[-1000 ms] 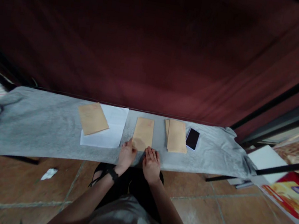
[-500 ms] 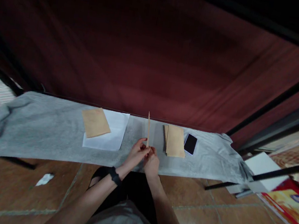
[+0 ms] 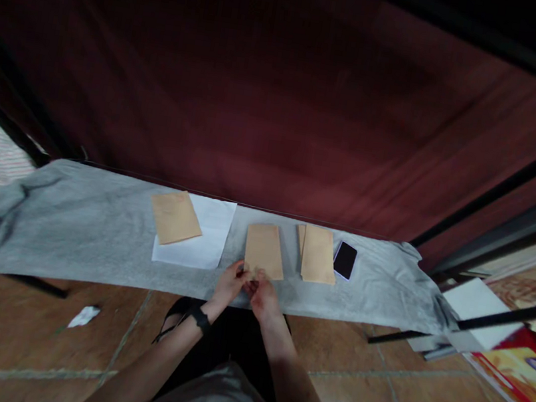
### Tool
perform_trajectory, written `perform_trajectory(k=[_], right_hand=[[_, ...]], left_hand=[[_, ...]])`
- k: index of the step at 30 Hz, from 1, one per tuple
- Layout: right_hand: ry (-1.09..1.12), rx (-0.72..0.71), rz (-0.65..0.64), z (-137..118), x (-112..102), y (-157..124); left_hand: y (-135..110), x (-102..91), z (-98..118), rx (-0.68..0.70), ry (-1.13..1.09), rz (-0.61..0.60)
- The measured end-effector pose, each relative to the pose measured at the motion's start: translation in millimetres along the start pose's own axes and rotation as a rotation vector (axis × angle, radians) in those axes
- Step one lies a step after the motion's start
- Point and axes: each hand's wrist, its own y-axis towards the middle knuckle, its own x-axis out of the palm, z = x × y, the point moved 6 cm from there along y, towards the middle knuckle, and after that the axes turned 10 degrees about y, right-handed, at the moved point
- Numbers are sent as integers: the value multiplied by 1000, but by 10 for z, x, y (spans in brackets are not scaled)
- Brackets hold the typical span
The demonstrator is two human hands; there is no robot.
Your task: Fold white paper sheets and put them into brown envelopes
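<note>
A brown paper envelope [image 3: 265, 247] lies face up before me on the grey cloth, its near edge at my fingers. My left hand [image 3: 229, 284] wears a dark wristband and pinches the envelope's near left corner. On the same near edge, my right hand [image 3: 264, 297] has its fingers closed, slightly blurred. The fingertips of both hands almost meet there. To the right lies a small stack of brown envelopes [image 3: 319, 256]. Over on the left, another brown envelope [image 3: 175, 217] rests at a slant on white paper sheets [image 3: 215, 237].
A phone [image 3: 344, 260] lies right of the stack. The grey cloth [image 3: 93, 222] covers a narrow bench against a dark red curtain [image 3: 259, 126]. A crumpled tissue [image 3: 84, 316] is on the tiled floor. At the right stands a red and yellow box [image 3: 524, 374].
The envelope in my hands was upright, edge-on to me; now it lies flat on the cloth. Both hands have come slightly lower, and the left has shifted left.
</note>
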Motion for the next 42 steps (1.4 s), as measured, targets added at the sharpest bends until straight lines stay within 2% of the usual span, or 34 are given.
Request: perform_trajectory(k=[3,8,14,16,18,20,23,25,28,32,38,42], right_hand=[[-33,36,8,-48,4,7],[-113,18,-32,-130,29,-11],[-259,75,-100,-110,-88,-193],[-444,4,-76,-192,-177,-234],[-675,-150,-62,-320,-230,-262],[-922,-329,-113,-407,-216,-296],[-1315,-539,-245,-355,-165,-360],[-1468,-609,-267,-278,-179,-384],[-1559,-651,-268,-202,-208,-395],[-1584,-642,-286,-210,-196,-392],[-1590,-650,-289,-263,-161,-402],[-1611,-663,-289,-255,-169,-402]], left_hand=[[38,-48,39,15,81,13],[104,-91,84,17,134,30],[171,-179,-48,-15,156,27],[143,-215,-95,6,253,25],[90,-246,-115,36,405,39],[33,-266,-75,96,571,88],[-4,-205,108,288,721,173],[36,-62,241,451,740,144],[208,205,354,616,771,33],[591,441,375,638,831,-59],[1140,553,504,604,929,-24],[1372,601,538,552,1032,-39]])
